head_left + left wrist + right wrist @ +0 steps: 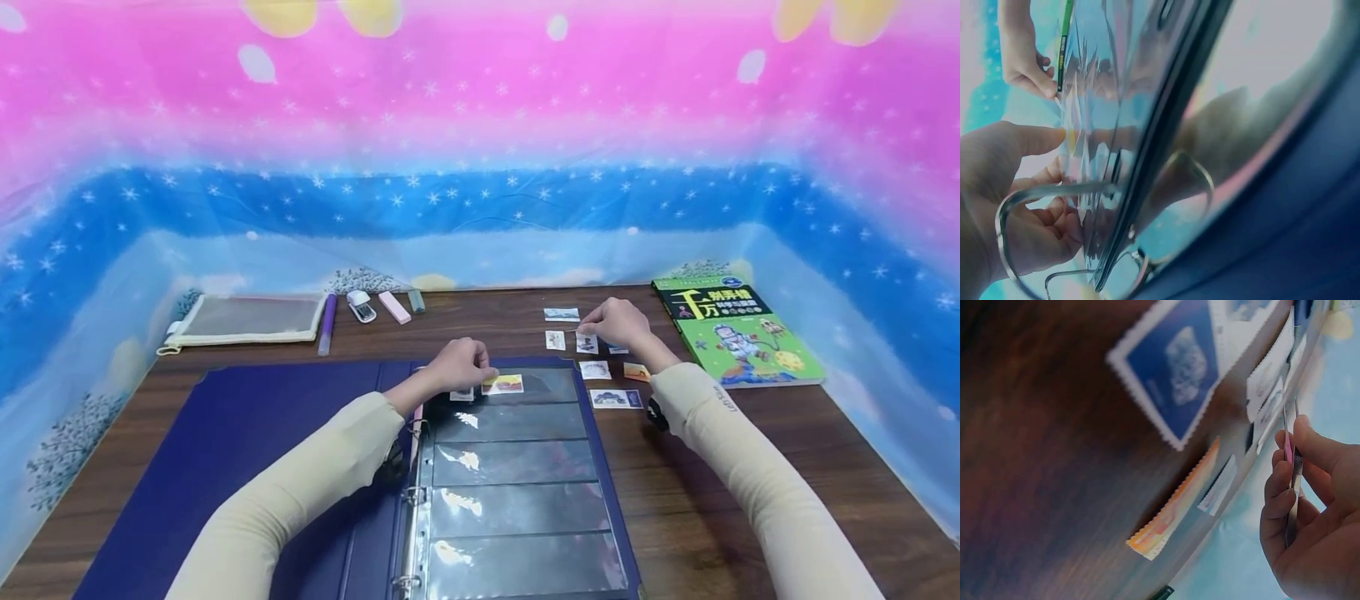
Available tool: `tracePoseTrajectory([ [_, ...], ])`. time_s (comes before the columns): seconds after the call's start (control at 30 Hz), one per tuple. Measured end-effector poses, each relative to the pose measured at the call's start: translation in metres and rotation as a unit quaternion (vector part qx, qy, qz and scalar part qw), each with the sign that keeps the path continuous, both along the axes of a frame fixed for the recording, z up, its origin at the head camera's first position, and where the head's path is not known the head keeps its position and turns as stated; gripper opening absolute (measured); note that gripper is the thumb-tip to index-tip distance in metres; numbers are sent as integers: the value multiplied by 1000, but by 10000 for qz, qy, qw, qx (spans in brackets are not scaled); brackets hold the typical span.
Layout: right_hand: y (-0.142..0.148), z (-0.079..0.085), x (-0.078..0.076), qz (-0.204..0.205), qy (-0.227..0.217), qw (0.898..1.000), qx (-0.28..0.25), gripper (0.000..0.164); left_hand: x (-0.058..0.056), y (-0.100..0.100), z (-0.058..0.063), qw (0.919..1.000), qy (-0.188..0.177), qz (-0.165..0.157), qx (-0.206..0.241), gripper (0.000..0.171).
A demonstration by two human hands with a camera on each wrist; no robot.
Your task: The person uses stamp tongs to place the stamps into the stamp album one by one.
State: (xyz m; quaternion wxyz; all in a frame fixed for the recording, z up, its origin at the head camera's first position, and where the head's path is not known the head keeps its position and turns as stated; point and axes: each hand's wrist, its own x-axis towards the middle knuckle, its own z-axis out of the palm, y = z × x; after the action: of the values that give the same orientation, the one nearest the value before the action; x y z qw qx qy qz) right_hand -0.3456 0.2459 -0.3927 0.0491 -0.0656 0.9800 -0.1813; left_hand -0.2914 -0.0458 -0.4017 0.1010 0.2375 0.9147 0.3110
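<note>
My left hand rests at the top pocket row of a clear stamp page in an open blue ring binder. Its thumb lies along the pocket near a yellow and red stamp, the other fingers loosely bent against the sheet. Another small stamp lies partly under this hand. Over the loose stamps on the table, my right hand holds metal tweezers between thumb and fingers. The tweezer tips stand apart, close to a small stamp.
Several stamps lie right of the binder, including an orange one and a wide one. A green book lies at the back right. At the back left are a mesh pouch, a purple pen and a pink block.
</note>
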Motion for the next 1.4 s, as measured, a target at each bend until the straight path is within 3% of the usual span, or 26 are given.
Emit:
tracePoseTrajectory([
  [0.37, -4, -3, -1, 47, -90, 9999, 59, 24, 3, 0, -3, 9992, -241, 221, 232, 22],
  [0.73, -10, -5, -3, 135, -78, 9998, -159, 25, 3, -2, -4, 9989, -152, 198, 386, 20],
  [1.13, -18, -5, -7, 58, -17, 9999, 119, 23, 3, 0, -5, 9989, -88, 185, 418, 20],
  [1.4, -16, 3, 2, -79, 187, 9975, -670, 25, 2, -2, -6, 9985, -134, 79, 530, 21],
])
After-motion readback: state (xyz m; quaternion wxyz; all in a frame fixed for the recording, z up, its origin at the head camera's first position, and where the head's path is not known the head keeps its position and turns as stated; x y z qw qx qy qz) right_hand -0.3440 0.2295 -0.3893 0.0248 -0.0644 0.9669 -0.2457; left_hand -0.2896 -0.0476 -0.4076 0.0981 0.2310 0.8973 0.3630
